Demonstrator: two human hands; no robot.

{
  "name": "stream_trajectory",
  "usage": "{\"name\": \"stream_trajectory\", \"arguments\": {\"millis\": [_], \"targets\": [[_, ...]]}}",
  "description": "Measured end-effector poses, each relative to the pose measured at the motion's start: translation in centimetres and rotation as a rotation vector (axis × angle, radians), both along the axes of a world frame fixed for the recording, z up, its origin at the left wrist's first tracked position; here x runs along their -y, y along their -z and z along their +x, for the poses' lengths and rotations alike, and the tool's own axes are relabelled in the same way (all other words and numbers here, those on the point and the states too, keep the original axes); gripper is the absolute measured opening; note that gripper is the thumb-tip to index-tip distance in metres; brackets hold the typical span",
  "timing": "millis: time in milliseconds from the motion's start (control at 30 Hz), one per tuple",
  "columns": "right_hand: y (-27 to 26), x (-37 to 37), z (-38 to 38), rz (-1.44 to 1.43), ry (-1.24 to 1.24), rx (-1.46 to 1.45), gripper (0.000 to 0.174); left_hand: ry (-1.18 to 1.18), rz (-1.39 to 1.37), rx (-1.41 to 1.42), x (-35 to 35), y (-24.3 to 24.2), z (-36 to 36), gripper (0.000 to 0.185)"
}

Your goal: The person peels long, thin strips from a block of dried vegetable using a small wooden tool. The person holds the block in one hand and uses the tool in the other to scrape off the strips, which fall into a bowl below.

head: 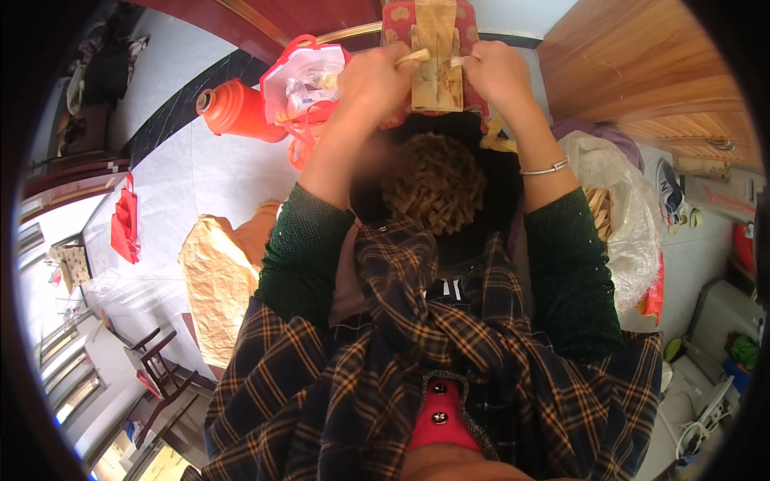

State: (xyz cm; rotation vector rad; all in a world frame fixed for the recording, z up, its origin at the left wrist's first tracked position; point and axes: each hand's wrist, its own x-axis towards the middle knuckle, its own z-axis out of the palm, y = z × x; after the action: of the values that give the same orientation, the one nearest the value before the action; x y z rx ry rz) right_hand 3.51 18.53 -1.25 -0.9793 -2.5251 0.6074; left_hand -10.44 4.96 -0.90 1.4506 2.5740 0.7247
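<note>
My left hand (374, 81) pinches a pale, fibrous strip (415, 56), whose end points at the middle of a wooden block (442, 102). Opposite it, my right hand (502, 72) grips another short pale piece (458, 61) at the block's right edge. Between the two pieces, a thin upright piece (437, 72), apparently a blade, runs along the block. Red patterned cloth (398, 15) covers the support under the block. Below my hands, many short brownish cut pieces (436, 183) are heaped in a dark container or lining (502, 174); which one I cannot tell.
To the left stand an orange-red vacuum flask (237, 111), a red-and-white bag (307, 78) and a crumpled brown paper sack (213, 282). A clear plastic bag (634, 240) with long pale strips (598, 210) is at the right, near a wooden cabinet (649, 66).
</note>
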Motion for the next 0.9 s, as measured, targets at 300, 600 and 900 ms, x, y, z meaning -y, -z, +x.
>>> {"name": "stream_trajectory", "arguments": {"millis": [300,600,900], "targets": [[-3.0,6.4,0.4,-1.635,-0.138,-0.613,0.027,0.131,0.344,0.928,2.3,-1.4,5.0,0.049],[-4.3,6.8,1.5,-1.811,-0.487,-0.417,0.027,0.675,0.997,2.039,2.7,-2.6,-1.4,0.04],[-5.6,7.2,2.5,-1.768,-0.497,-0.731,0.025,0.162,1.288,0.285,2.1,-5.3,1.5,0.033]]}}
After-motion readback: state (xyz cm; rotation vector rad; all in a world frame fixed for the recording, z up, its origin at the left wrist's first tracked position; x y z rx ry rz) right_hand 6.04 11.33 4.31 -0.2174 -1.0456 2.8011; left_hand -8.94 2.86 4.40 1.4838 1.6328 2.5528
